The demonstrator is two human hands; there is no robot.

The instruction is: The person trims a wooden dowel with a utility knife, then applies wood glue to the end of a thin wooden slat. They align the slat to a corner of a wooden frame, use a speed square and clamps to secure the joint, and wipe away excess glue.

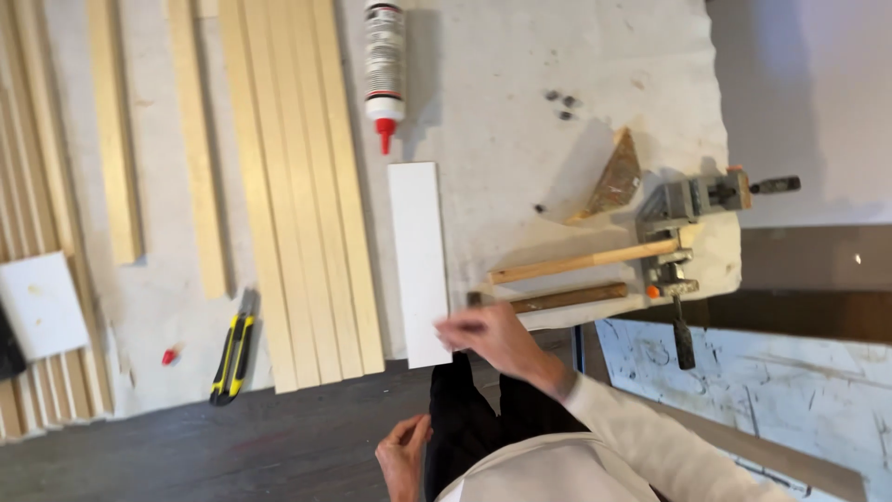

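Right hand: we see our right hand (491, 336) at the near end of the white board (420, 263), fingers curled at its corner; the blur hides whether the grip has closed on it.
Left hand: our left hand (401, 455) hangs low by the dark trousers, fingers loosely bent, holding nothing.
White board: lies flat on the bench (520, 130), lengthwise away from us, just beside the pale wood strips (302, 195).
Glue bottle: lies beyond the board, red nozzle (384, 138) pointing at it.
Hammer: rests right of the board (585, 261), near a vise (692, 209).
Knife: a yellow utility knife (232, 349) lies left of the strips.
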